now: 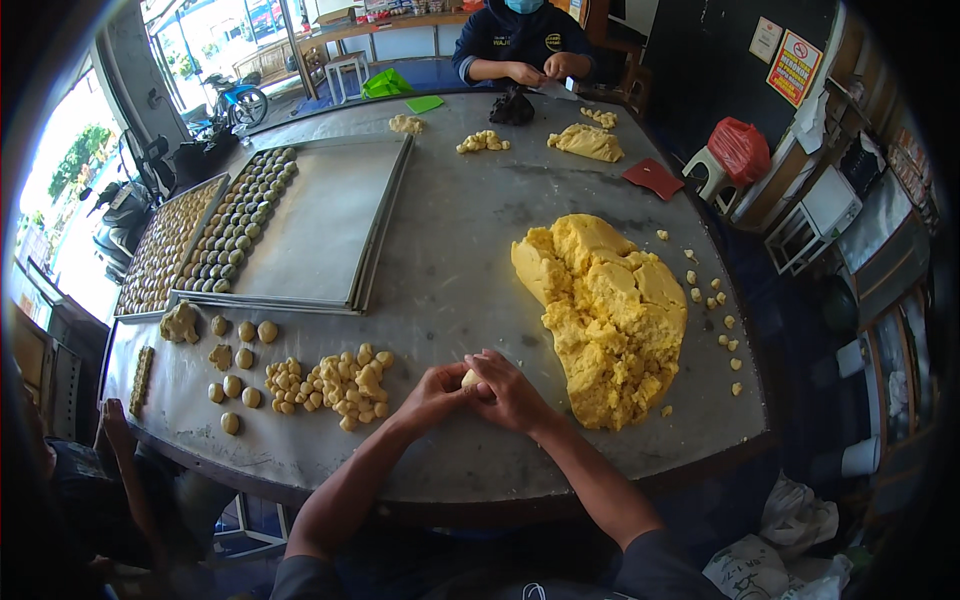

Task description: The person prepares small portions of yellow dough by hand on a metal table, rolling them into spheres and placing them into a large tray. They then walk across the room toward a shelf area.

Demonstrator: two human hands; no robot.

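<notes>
Over the near middle of the metal table (440,260), my left hand (437,395) and my right hand (508,392) meet with bent fingers around a small pale piece of dough (471,379). My fingers cover most of it. Just right of my right hand lies a big crumbly yellow mound of dough (610,320). Left of my left hand is a heap of small dough pieces (350,385). Beyond that heap sit several rounder dough balls (232,385) and a brownish lump of dough (180,323).
Stacked baking trays (340,220) at the left hold rows of small rounds. Crumbs of yellow dough (722,298) dot the right side. Across the table a co-worker (525,45) handles something small near a yellow dough slab (586,143). Another person (110,470) sits at the left edge.
</notes>
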